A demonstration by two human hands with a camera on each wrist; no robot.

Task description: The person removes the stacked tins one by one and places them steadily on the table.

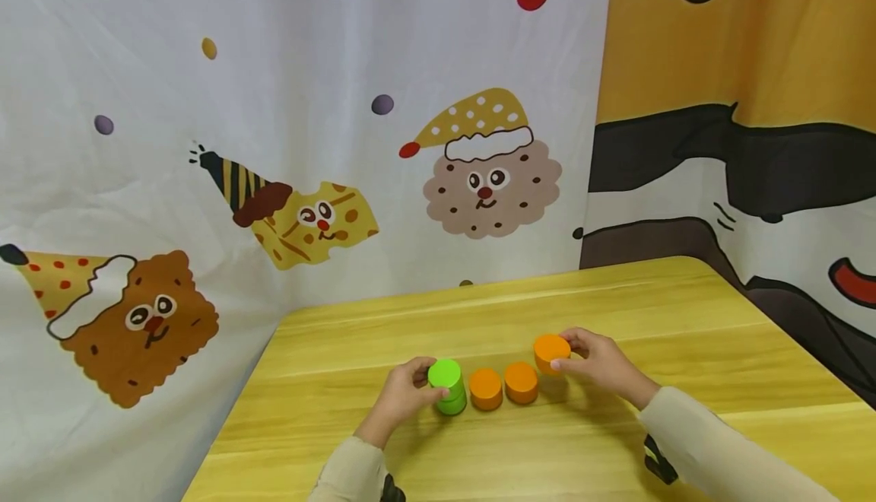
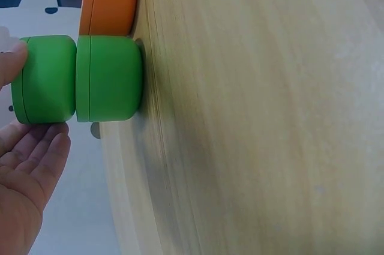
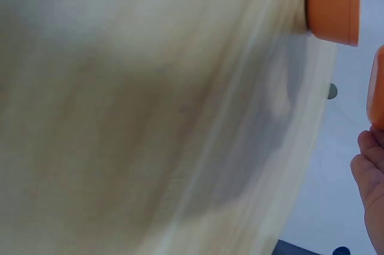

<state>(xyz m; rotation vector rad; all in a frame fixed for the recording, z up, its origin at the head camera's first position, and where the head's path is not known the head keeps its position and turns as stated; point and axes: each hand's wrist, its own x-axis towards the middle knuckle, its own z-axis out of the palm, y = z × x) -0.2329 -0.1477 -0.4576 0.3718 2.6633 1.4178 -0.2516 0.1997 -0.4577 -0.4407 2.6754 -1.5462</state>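
Observation:
My left hand grips the upper green round container between thumb and fingers. It sits on top of a lower green container, which stands on the table. In the left wrist view the two are lined up, one over the other. My right hand holds an orange round container of the same shape, raised above the tabletop with its shadow below. Two more orange containers, one nearer the green stack and one farther right, stand side by side between my hands.
The wood-grain table ends at a far edge just beyond the containers. Behind it hangs a white curtain with cartoon cookies and cheese, and an orange patterned cloth on the right.

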